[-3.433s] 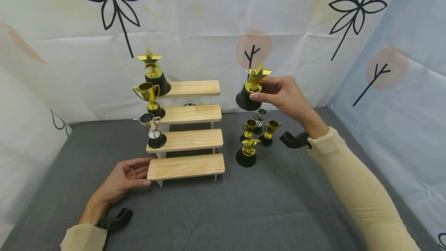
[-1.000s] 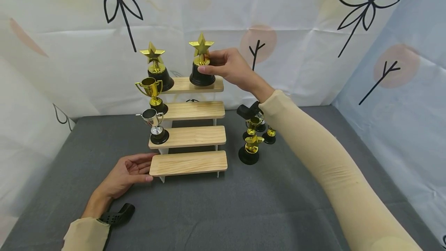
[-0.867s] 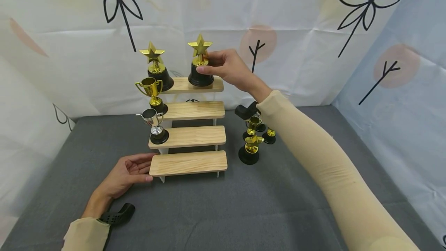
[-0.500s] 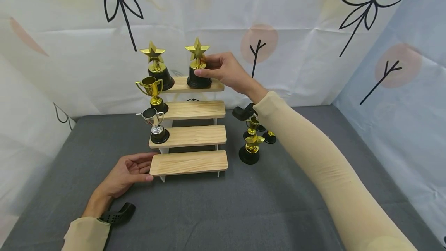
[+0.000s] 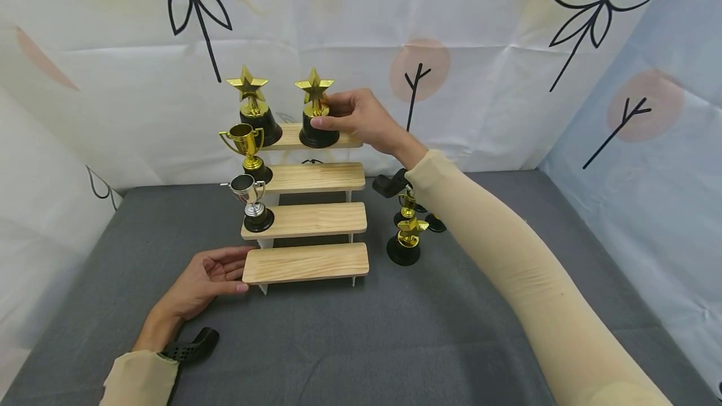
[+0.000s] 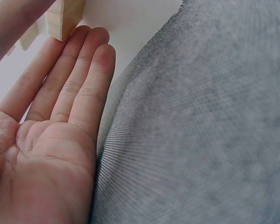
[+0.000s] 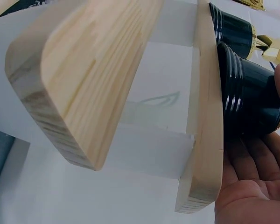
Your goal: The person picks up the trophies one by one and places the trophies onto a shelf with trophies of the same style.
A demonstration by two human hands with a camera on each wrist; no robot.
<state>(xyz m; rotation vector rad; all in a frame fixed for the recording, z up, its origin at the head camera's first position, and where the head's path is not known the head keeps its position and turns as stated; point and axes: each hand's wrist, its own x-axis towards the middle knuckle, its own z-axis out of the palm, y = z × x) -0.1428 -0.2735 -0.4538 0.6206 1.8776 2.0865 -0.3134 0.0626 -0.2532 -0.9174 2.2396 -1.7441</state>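
left hand (image 5: pixel 197 286): fingers straight, palm inward | right hand (image 5: pixel 361 119): thumb opposing fingers, gripping | right arm (image 5: pixel 521 262): outstretched

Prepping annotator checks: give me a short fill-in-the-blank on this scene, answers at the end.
The shelves number ____.
Counting downward, their silver cup stands on number ____.
The right hand holds a star trophy at the ____ shelf.
The left hand is nearest the ____ shelf.

Missing words: four; three; top; bottom.

The left gold star trophy (image 5: pixel 261 123) and the fabric backdrop (image 5: pixel 479 93) limit your right hand (image 5: pixel 363 119) at left and rear; below, room opens along the middle shelves (image 5: pixel 318 177) right of the gold cup trophy (image 5: pixel 245 143) and silver cup trophy (image 5: pixel 255 210).
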